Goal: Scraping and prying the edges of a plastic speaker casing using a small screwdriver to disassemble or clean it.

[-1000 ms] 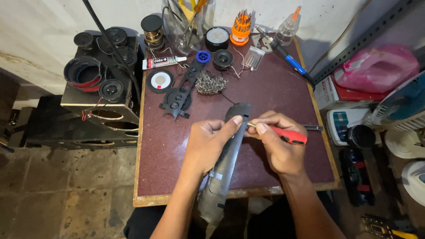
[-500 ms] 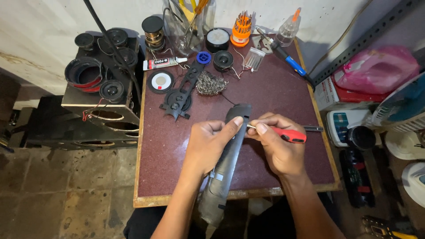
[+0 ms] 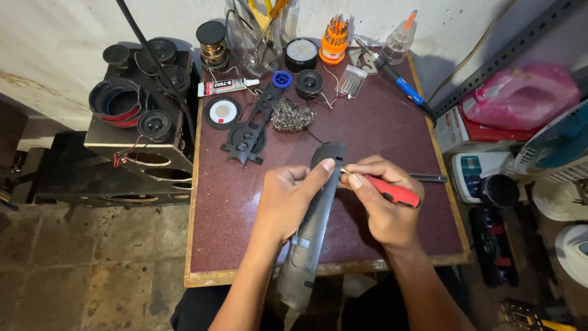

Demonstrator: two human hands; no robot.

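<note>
My left hand (image 3: 291,196) grips a long dark grey plastic housing (image 3: 313,214) that slants from the table's middle down past its front edge. Its thumb presses near the housing's top end. My right hand (image 3: 380,199) holds a red-handled screwdriver (image 3: 392,191), whose tip touches the housing's right side just below the top. Both hands sit over the maroon table (image 3: 380,129).
Behind the hands lie a black plastic frame (image 3: 248,132), a wad of steel wool (image 3: 289,116), small speakers (image 3: 309,82), a glue tube (image 3: 225,87), an orange screwdriver set (image 3: 334,41) and a blue soldering iron (image 3: 398,79). A black speaker box (image 3: 147,132) stands left; a pink bag (image 3: 520,98) and appliances sit right.
</note>
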